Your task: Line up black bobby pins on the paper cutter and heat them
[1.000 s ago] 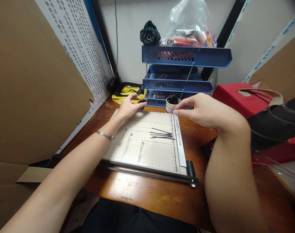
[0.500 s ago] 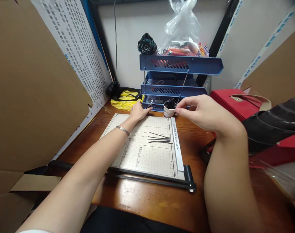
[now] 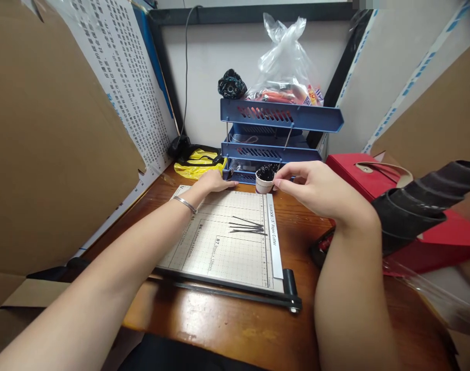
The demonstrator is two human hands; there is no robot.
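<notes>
Head view, white cup [image 3: 263, 185], beside right hand [image 3: 310, 186]

Hands [image 3: 213, 182] [image 3: 314, 186] apart; right fingers [image 3: 295, 169] curled

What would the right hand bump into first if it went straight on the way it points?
Probably the cup: the right hand points at it and looks very near its rim, though I can't tell whether they already touch.

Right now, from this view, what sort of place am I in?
Probably a small desk workspace, perhaps an office or craft corner: a paper cutter lies on a wooden desk, with a blue tiered tray rack standing behind it.
</notes>
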